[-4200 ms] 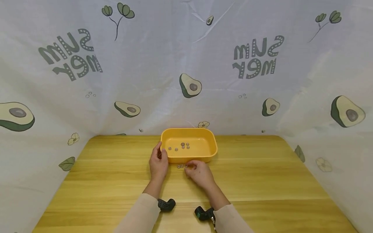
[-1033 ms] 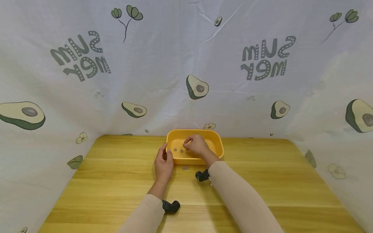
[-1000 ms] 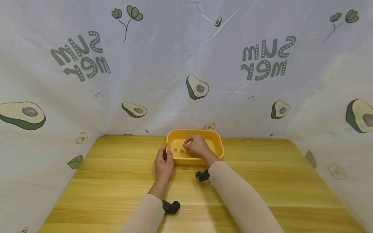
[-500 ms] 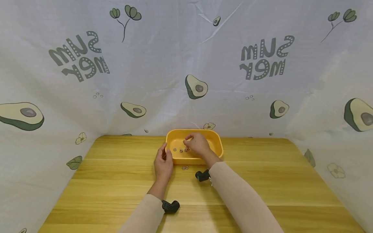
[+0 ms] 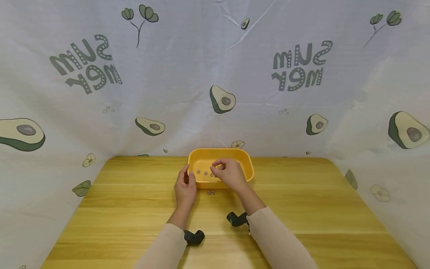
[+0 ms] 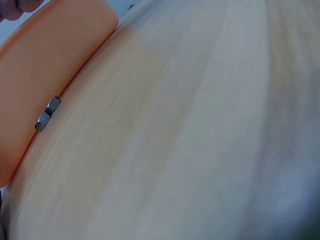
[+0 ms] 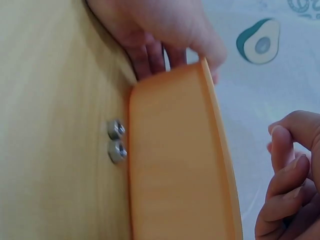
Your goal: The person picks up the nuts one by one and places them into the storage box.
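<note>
My left hand [image 5: 185, 188] grips the left end of a yellow plastic tray [image 5: 208, 185], thumb at the rim and fingers along the outer side. Over the tray's front part hovers my right hand [image 5: 231, 175], its thumb and index finger near each other; in the right wrist view no object shows between those fingers [image 7: 282, 145]. Inside the tray lie several small metal hex nuts [image 5: 205, 173], some hidden behind the right hand. Two more hex nuts [image 7: 117, 151] sit side by side on the table, close against the tray's front wall.
The wooden table [image 5: 134, 213] reaches back to a pale printed cloth [image 5: 188, 74], which also hangs at both sides. Dark wrist-worn cameras [image 5: 194, 237] are on both arms.
A third nut at the tray's front was picked up by my right hand and let go inside the tray. That hand has since drawn back toward the front rim. The left hand stays put.
</note>
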Available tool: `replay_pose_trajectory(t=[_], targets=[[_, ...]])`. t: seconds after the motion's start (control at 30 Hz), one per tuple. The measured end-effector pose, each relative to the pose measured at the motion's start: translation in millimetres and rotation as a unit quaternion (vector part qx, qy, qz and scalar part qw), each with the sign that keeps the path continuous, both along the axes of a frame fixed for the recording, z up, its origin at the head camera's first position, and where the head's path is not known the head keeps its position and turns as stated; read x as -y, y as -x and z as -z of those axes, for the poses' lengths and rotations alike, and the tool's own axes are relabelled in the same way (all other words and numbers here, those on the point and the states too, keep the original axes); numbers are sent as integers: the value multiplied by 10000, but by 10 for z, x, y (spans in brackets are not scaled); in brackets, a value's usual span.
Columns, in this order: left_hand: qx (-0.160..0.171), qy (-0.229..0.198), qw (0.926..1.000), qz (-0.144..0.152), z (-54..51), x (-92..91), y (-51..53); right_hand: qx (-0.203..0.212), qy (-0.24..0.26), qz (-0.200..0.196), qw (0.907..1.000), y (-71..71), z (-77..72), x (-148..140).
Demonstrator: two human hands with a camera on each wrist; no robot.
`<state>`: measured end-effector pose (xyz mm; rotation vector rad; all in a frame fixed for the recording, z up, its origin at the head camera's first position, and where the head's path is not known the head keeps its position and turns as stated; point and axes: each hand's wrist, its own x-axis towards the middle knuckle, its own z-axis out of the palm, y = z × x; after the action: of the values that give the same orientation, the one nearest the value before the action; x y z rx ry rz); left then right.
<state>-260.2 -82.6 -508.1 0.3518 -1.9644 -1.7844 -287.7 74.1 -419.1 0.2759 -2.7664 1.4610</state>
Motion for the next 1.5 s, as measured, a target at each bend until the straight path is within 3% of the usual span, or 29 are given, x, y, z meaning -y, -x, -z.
replay_pose_trajectory(t=[0.33,0.5,0.67,0.87,1.27,1.5], targets=[[13,22,10000,-13,-20,13,-8,253,212,144,9994,-327,178,-43],[12,56,10000,-16,-28,29,-4,381,226,-186,9988,-406,358,-86],[135,13,9999,65,-19,22,-6,608,29,-506,9969,-437,523,-145],[-9,32,10000,7,-26,-3,-14,805,-11,-613,9949,-415,644,-160],[-55,-44,10000,4,-36,-7,-18,462,-469,-527,9964,-425,681,-112],[-34,-85,10000,-16,-36,-20,-32,482,-579,-483,9960,-435,674,-115]])
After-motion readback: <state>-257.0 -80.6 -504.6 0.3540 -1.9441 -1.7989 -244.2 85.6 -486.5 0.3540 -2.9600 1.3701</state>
